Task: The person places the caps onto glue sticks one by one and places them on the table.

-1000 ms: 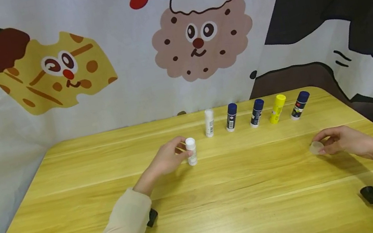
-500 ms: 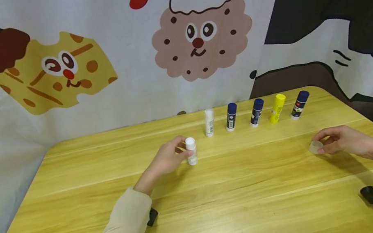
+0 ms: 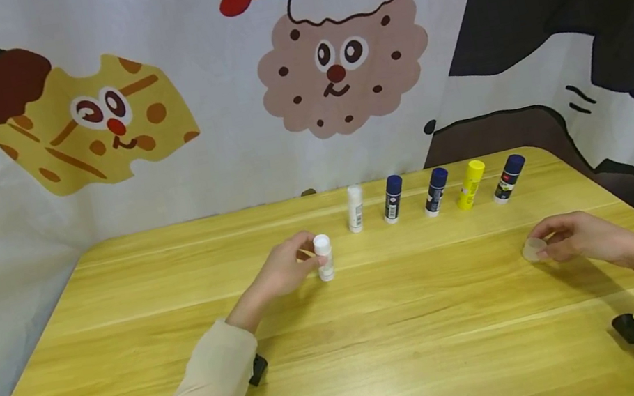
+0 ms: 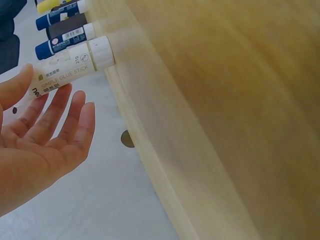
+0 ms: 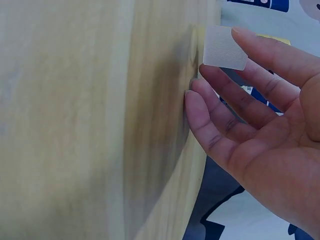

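Observation:
My left hand [image 3: 287, 268] pinches a white glue stick [image 3: 326, 266] between thumb and fingers. It stands upright, its base at the tabletop. In the left wrist view, the label of this glue stick [image 4: 65, 70] reads "SIMPLE GLUE STICK", and the left hand's [image 4: 45, 145] other fingers are spread below it. To the right, my right hand [image 3: 585, 239] pinches a pale, translucent cap [image 3: 534, 249] just over the table. Fine ribs run round the cap [image 5: 225, 47] in the right wrist view, where the right hand's [image 5: 270, 135] remaining fingers curve loosely.
Along the back of the wooden table [image 3: 383, 356] stands a row: a white glue stick [image 3: 355, 209], two dark blue ones [image 3: 393, 200] [image 3: 436, 192], a yellow one [image 3: 471, 185] and another blue one [image 3: 509, 179]. A cartoon-printed cloth [image 3: 223, 101] hangs behind the table.
My right hand, with the cap, has shifted very slightly up and left in the head view. My left hand and its glue stick have barely moved.

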Motion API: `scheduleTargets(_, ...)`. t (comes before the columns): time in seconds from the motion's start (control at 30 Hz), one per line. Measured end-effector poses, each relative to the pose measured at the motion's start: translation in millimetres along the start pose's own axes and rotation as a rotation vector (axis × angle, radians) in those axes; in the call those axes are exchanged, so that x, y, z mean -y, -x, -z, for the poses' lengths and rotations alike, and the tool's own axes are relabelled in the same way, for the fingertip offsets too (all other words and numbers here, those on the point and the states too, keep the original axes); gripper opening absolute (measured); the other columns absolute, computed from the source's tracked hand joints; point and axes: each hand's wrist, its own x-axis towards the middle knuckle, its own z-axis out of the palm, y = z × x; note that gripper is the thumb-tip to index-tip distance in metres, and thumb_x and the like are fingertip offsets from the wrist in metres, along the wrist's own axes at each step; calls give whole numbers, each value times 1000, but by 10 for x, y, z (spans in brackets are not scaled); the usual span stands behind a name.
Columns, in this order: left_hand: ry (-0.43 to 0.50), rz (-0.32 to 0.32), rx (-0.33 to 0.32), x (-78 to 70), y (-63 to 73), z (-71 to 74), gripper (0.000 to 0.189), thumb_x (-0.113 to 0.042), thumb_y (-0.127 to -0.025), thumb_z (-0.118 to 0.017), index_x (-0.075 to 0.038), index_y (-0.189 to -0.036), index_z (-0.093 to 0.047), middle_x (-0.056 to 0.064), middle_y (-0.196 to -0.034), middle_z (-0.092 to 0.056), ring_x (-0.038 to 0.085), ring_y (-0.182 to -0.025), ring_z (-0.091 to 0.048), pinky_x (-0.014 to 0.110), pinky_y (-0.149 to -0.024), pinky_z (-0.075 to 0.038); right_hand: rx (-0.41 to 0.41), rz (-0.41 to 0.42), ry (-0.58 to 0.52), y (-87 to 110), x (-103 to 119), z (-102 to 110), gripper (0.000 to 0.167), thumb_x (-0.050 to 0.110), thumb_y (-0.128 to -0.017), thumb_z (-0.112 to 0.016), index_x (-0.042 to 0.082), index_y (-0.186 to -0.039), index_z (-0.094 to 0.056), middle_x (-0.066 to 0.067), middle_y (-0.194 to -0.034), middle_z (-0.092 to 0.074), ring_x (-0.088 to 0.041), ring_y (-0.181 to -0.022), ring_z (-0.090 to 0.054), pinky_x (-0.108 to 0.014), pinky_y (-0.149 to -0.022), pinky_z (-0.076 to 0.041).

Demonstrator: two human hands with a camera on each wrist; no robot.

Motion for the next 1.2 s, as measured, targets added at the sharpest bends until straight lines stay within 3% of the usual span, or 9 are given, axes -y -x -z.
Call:
scheduleTargets(0.33,-9,-3,-6,0,12,4,24,-17,-89,-61,-7,-110,-57,7,-108,-60,25,-98,-55,39,-82,-46,4,39,24,-38,124,12,36,8,-86,-61,-12,-113,-50,-16,-98,-57,-14,-77,-56,-30,-67,-51)
scheduleTargets(0.6,-7,18,-22,-2,15,9,24,-16,-88,-62,-7,-110,-57,7,-107,-60,24,-98,-55,39,-82,-45,-43,129,104,-110,272,22,30,8,-84,-64,-9,-108,-55,-12,-97,-61,-6,-79,-56,-24,-65,-49)
scheduleTargets(0.87,5,17,-20,-38,31,55,22,-15,-89,-60,-6,-109,-55,7,-108,-59,24,-102,-55,41,-85,-45,-41,153,191,-193,496,-17,31,12,-83,-67,-3,-108,-58,-9,-99,-61,-7,-82,-55,-23,-67,-48)
scheduleTargets(1.2,26,1,-29,-96,76,76,21,-13,-89,-61,-6,-107,-54,8,-106,-60,24,-103,-55,43,-88,-42,-36,274,230,-273,805,-153,26,12,-81,-69,1,-104,-60,-4,-93,-61,-7,-82,-56,-24,-67,-49)
